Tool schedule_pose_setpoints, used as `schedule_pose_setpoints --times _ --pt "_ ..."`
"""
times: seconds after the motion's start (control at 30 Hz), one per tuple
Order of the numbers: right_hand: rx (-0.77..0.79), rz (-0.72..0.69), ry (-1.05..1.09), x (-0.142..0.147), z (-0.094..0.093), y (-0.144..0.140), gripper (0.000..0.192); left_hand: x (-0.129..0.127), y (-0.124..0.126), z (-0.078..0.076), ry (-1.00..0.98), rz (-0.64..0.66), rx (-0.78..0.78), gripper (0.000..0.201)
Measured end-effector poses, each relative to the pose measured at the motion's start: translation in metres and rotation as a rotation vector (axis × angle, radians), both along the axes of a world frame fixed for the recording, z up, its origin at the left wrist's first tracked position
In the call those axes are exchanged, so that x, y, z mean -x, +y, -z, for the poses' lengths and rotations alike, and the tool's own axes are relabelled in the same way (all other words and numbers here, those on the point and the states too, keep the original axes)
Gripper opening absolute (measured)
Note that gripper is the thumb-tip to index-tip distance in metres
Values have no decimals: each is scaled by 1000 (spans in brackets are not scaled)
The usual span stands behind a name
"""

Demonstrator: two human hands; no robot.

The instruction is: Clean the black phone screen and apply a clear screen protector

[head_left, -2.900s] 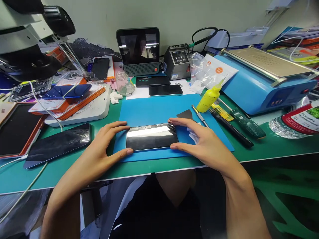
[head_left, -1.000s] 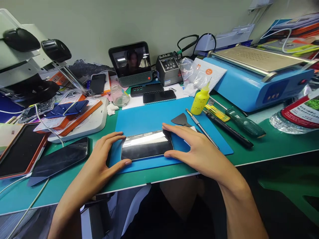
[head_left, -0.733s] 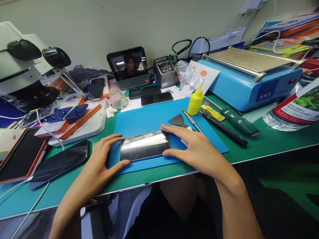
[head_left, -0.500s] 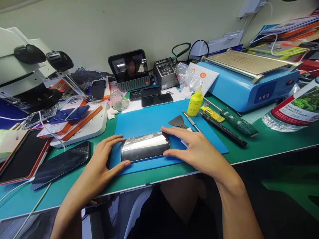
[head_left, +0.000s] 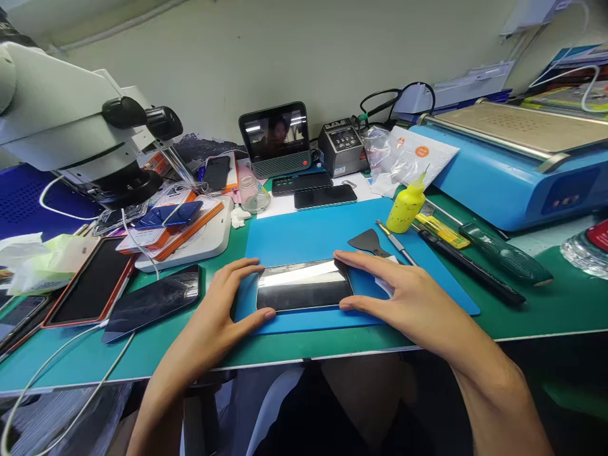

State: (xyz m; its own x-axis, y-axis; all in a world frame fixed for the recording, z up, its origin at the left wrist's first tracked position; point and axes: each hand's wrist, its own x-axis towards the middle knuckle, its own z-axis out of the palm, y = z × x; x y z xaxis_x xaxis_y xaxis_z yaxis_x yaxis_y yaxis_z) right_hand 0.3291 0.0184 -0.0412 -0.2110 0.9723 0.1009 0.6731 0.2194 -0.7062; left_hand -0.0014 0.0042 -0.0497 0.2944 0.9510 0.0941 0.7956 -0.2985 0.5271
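A black smartphone (head_left: 304, 288) lies screen up on a blue work mat (head_left: 327, 234) near the bench's front edge. My left hand (head_left: 223, 316) grips its left end, thumb at the near corner and fingers at the far corner. My right hand (head_left: 403, 297) grips the right end the same way. A crumpled white wipe (head_left: 387, 282) lies under my right palm. Just beyond my right fingers rests a dark flat scraper (head_left: 368, 242).
A yellow squeeze bottle (head_left: 405, 206), tweezers and screwdrivers (head_left: 503, 256) lie right of the mat. A blue heating machine (head_left: 517, 161) stands far right. A microscope (head_left: 80, 133), boxes, a tablet (head_left: 88, 291) and a cracked phone (head_left: 152, 303) crowd the left. Two phones (head_left: 325, 196) lie behind the mat.
Both hands have kept their hold on the phone's ends. The view has swung, so the bench now sits further right and lower in the picture.
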Motion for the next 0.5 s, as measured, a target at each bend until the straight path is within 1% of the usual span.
schedule_pose_setpoints --times 0.23,0.5 --pt "-14 0 -7 0 3 -3 64 1 0 3 -7 6 -13 52" --pt "42 22 17 1 -2 -5 64 2 -1 4 -1 11 -35 54"
